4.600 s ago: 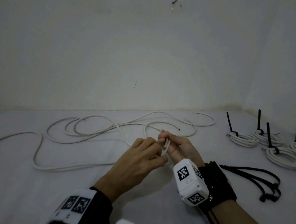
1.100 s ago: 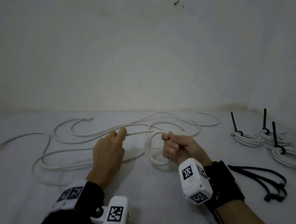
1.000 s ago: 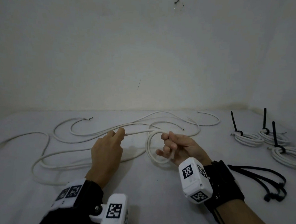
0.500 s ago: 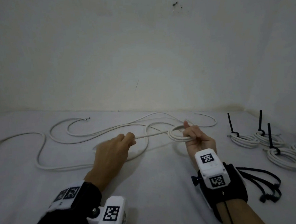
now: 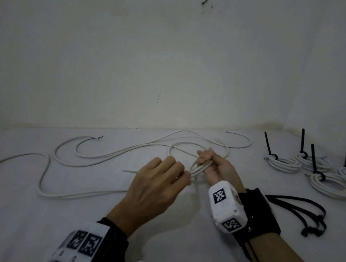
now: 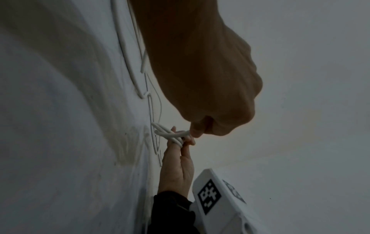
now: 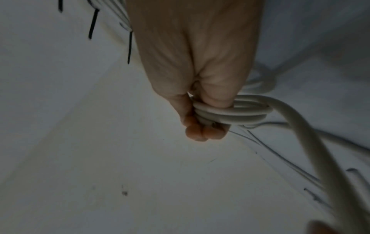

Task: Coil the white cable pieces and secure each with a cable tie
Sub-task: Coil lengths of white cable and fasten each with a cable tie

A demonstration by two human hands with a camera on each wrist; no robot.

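Note:
My right hand (image 5: 209,163) is curled round a small coil of white cable (image 5: 200,168), several turns of which show in the right wrist view under the thumb as the coil (image 7: 232,113). My left hand (image 5: 163,182) sits just left of it and pinches the strand that leads into the coil (image 6: 176,134). The rest of this white cable (image 5: 74,194) trails left across the table in loose curves. Other loose white cable pieces (image 5: 129,151) lie behind the hands.
Several finished coils (image 5: 331,184) with upright black ties (image 5: 313,158) lie at the right, near the side wall. A bunch of spare black cable ties (image 5: 307,213) lies by my right wrist. The back wall closes the table behind the cables.
My left hand moved right and brought the strand up to the coil. My right hand came back toward me with the coil. The slack between the hands is gone.

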